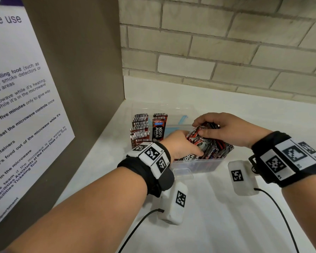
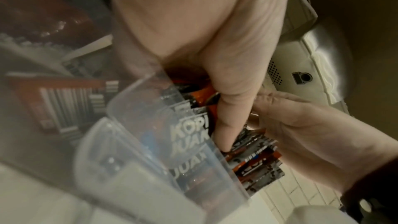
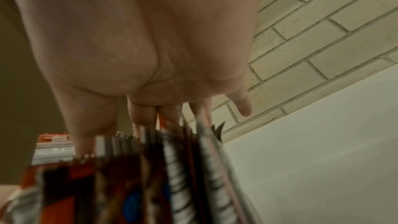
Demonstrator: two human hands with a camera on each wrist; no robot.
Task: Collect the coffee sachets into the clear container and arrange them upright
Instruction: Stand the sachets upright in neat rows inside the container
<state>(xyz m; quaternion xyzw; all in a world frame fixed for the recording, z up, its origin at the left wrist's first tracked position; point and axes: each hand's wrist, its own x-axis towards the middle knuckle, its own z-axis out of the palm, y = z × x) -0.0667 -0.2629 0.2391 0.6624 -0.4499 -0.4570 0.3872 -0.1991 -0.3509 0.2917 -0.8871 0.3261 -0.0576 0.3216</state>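
Note:
A clear container (image 1: 199, 166) stands on the white counter. At its left end several red-and-black coffee sachets (image 1: 159, 126) stand upright. At its right end a thick bundle of sachets (image 1: 215, 148) leans over. My left hand (image 1: 182, 145) reaches into the container and grips the bundle low down, its thumb (image 2: 226, 125) lying along the front sachet. My right hand (image 1: 226, 130) pinches the bundle's top edges from above between thumb and fingers. In the right wrist view the sachets (image 3: 150, 176) fan out blurred under my right hand (image 3: 140, 40). The container's wall (image 2: 133, 168) blurs the left wrist view.
A brown panel with a printed notice (image 1: 26, 106) closes off the left side right beside the container. A pale brick wall (image 1: 226, 42) runs along the back. Bare white counter (image 1: 217, 225) lies in front, crossed by my wrist units' black cables (image 1: 281, 216).

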